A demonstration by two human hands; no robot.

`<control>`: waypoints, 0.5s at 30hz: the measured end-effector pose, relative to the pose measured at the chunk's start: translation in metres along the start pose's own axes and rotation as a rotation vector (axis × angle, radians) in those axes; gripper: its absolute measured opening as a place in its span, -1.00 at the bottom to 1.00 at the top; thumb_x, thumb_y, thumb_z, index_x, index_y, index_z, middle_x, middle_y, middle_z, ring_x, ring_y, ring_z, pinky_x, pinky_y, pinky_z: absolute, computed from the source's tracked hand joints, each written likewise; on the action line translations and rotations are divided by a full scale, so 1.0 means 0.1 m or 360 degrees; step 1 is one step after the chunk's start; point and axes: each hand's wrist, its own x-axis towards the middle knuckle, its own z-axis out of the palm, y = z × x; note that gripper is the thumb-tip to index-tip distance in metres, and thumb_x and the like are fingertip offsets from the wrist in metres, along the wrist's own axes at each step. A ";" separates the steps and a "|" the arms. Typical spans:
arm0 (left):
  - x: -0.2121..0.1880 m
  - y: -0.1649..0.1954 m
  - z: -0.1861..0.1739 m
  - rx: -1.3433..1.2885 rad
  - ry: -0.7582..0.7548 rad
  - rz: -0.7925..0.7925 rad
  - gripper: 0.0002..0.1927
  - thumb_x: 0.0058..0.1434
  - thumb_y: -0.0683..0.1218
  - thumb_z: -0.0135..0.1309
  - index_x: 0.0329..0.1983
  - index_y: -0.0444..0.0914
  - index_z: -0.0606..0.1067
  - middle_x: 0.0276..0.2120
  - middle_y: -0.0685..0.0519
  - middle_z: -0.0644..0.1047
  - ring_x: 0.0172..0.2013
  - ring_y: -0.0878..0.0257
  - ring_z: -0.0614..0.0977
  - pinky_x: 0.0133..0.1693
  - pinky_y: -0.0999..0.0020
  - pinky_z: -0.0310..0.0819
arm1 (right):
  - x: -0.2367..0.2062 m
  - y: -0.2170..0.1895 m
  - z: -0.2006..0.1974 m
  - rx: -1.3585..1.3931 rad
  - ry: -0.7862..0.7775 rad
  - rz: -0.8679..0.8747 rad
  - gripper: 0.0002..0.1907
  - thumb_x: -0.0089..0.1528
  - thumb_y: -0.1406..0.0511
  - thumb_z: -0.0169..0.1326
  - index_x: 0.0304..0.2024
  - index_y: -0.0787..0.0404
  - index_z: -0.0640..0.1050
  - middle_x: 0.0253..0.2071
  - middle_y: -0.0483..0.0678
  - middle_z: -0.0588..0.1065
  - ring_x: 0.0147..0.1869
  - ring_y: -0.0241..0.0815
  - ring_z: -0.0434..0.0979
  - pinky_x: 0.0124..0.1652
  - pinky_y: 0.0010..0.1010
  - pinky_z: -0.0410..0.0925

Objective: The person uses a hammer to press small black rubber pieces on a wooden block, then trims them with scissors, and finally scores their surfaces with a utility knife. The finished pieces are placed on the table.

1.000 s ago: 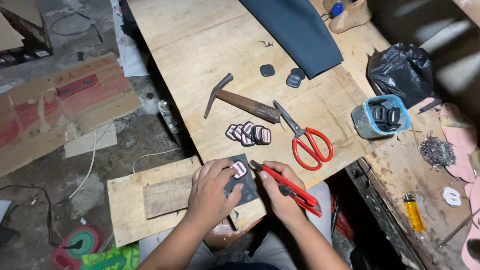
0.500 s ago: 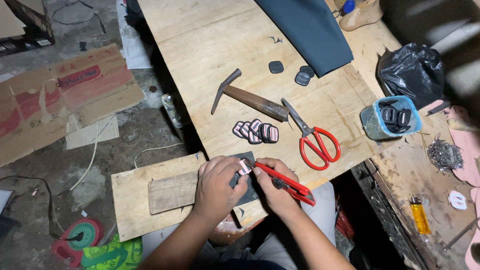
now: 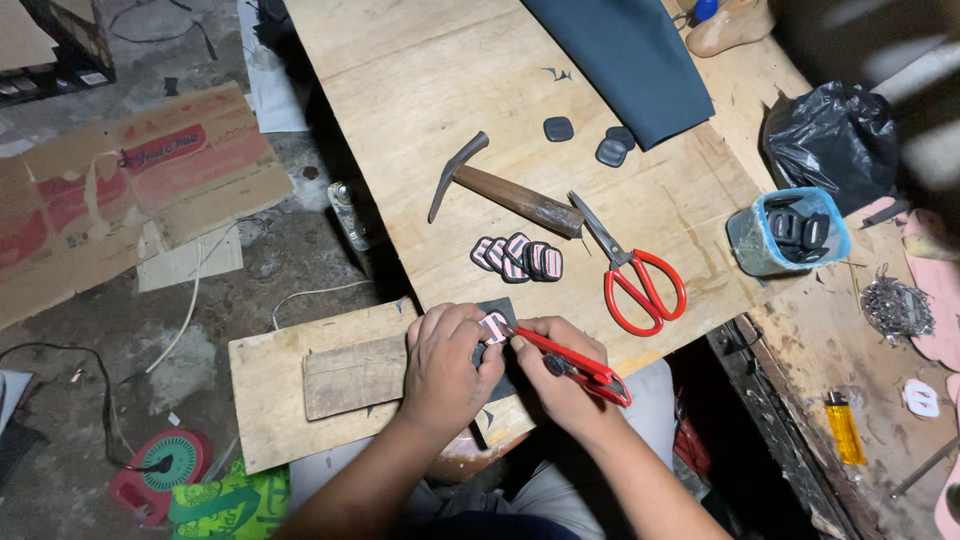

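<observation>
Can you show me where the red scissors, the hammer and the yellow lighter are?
red-handled metal scissors [image 3: 640, 280], head view, on a red handle loop
wooden-handled hammer [image 3: 515, 200], head view, mid handle
small yellow plastic lighter [image 3: 845, 428], head view, on its body

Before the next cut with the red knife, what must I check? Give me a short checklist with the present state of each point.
1. Left hand pins the small pink-and-black piece: ok.
2. Right hand has a full grip on the red utility knife: ok.
3. Left fingertips out of the blade's path: cannot tell, they sit very close to the tip.
4. Dark mat lies under the piece: ok.
5. Small board steady: cannot tell.
6. Red scissors and hammer apart from the hands: ok.
</observation>
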 end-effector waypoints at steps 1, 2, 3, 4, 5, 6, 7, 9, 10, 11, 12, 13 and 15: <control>-0.01 0.00 0.01 0.0014 0.0027 0.0035 -0.76 -0.02 -0.16 0.21 -0.26 -0.24 0.50 -0.10 -0.05 0.52 0.01 -0.02 0.50 0.08 0.03 0.27 | -0.01 0.00 0.00 0.0043 0.0003 0.0001 -0.74 0.20 0.24 0.17 -0.18 0.30 0.63 -0.33 0.02 0.65 -0.27 -0.22 0.66 -0.21 -0.39 0.49; -0.02 -0.01 0.02 0.0027 0.0055 0.0070 -0.74 -0.03 -0.17 0.21 -0.25 -0.24 0.49 -0.10 -0.07 0.51 0.01 -0.03 0.50 0.08 0.02 0.27 | -0.01 0.00 0.00 0.0083 0.0007 0.0002 -0.74 0.20 0.24 0.17 -0.18 0.31 0.63 -0.34 0.02 0.65 -0.28 -0.22 0.65 -0.21 -0.40 0.49; -0.04 -0.01 0.03 0.0004 0.0059 0.0092 -0.73 -0.01 -0.18 0.21 -0.22 -0.25 0.49 -0.09 -0.07 0.51 0.01 -0.03 0.50 0.07 0.03 0.28 | -0.03 0.00 0.00 0.0124 0.0011 0.0007 -0.74 0.20 0.24 0.18 -0.18 0.31 0.63 -0.34 0.02 0.65 -0.30 -0.22 0.64 -0.22 -0.40 0.49; -0.06 -0.01 0.03 -0.0017 0.0065 0.0118 -0.72 0.00 -0.20 0.21 -0.20 -0.25 0.48 -0.08 -0.08 0.50 0.01 -0.03 0.50 0.07 0.03 0.29 | -0.04 0.01 0.00 0.0100 0.0025 0.0012 -0.74 0.20 0.24 0.18 -0.18 0.30 0.63 -0.34 0.02 0.65 -0.30 -0.22 0.65 -0.22 -0.41 0.49; -0.06 -0.03 0.04 -0.0035 0.0074 0.0145 -0.71 0.01 -0.21 0.21 -0.17 -0.25 0.48 -0.07 -0.09 0.50 0.01 -0.04 0.50 0.06 0.04 0.31 | -0.04 0.02 0.01 0.0077 0.0039 0.0013 -0.74 0.20 0.24 0.18 -0.17 0.30 0.63 -0.34 0.01 0.65 -0.29 -0.23 0.66 -0.22 -0.41 0.49; -0.07 -0.03 0.05 -0.0045 0.0083 0.0156 -0.69 0.01 -0.21 0.21 -0.16 -0.26 0.46 -0.06 -0.09 0.50 0.01 -0.04 0.51 0.06 0.04 0.32 | -0.05 0.02 0.02 0.0056 0.0049 0.0017 -0.74 0.20 0.24 0.18 -0.16 0.29 0.63 -0.33 0.01 0.66 -0.29 -0.23 0.66 -0.22 -0.42 0.49; -0.08 -0.04 0.05 -0.0055 0.0092 0.0163 -0.67 0.00 -0.21 0.22 -0.14 -0.26 0.45 -0.05 -0.10 0.50 0.01 -0.04 0.51 0.06 0.04 0.33 | -0.07 0.03 0.01 0.0034 0.0029 -0.0004 -0.75 0.19 0.25 0.18 -0.16 0.29 0.63 -0.33 0.01 0.65 -0.29 -0.23 0.67 -0.22 -0.41 0.49; -0.08 -0.03 0.06 -0.0067 0.0086 0.0149 -0.65 0.00 -0.21 0.22 -0.13 -0.28 0.44 -0.05 -0.10 0.50 0.00 -0.04 0.51 0.06 0.04 0.34 | -0.09 0.04 -0.01 -0.0008 -0.0009 -0.0047 -0.76 0.19 0.27 0.17 -0.17 0.29 0.63 -0.33 0.02 0.64 -0.28 -0.21 0.67 -0.22 -0.40 0.49; -0.08 -0.03 0.06 -0.0069 0.0072 0.0128 -0.64 0.00 -0.21 0.22 -0.12 -0.28 0.44 -0.06 -0.10 0.50 0.00 -0.05 0.51 0.06 0.03 0.35 | -0.09 0.05 -0.02 -0.0005 -0.0003 -0.0062 -0.77 0.19 0.27 0.18 -0.19 0.29 0.63 -0.34 0.02 0.64 -0.29 -0.21 0.67 -0.22 -0.40 0.49; -0.07 -0.02 0.06 -0.0069 0.0062 0.0109 -0.64 0.00 -0.20 0.23 -0.12 -0.29 0.43 -0.06 -0.10 0.50 -0.01 -0.06 0.51 0.06 0.03 0.35 | -0.08 0.06 -0.03 -0.0002 0.0005 -0.0082 -0.78 0.18 0.27 0.19 -0.20 0.29 0.63 -0.35 0.03 0.64 -0.30 -0.20 0.67 -0.23 -0.39 0.49; -0.05 -0.02 0.06 -0.0068 0.0053 0.0078 -0.63 0.00 -0.20 0.23 -0.12 -0.29 0.43 -0.06 -0.10 0.50 -0.01 -0.06 0.51 0.06 0.03 0.34 | -0.08 0.06 -0.03 0.0000 0.0011 -0.0105 -0.79 0.18 0.26 0.19 -0.22 0.29 0.63 -0.36 0.03 0.64 -0.30 -0.19 0.67 -0.23 -0.39 0.50; -0.04 -0.01 0.05 -0.0066 0.0044 0.0045 -0.63 -0.01 -0.19 0.24 -0.12 -0.28 0.44 -0.06 -0.10 0.50 -0.02 -0.06 0.51 0.06 0.04 0.34 | -0.07 0.07 -0.03 -0.0030 0.0011 -0.0056 -0.78 0.18 0.26 0.20 -0.22 0.29 0.63 -0.36 0.03 0.64 -0.30 -0.18 0.67 -0.23 -0.38 0.49; -0.04 0.00 0.01 -0.0044 0.0020 0.0001 -0.62 -0.04 -0.18 0.25 -0.14 -0.27 0.44 -0.08 -0.07 0.52 -0.01 -0.06 0.51 0.07 0.03 0.30 | -0.06 0.09 -0.01 -0.0091 0.0010 0.0058 -0.77 0.17 0.25 0.20 -0.21 0.28 0.63 -0.36 0.03 0.65 -0.30 -0.17 0.67 -0.22 -0.38 0.49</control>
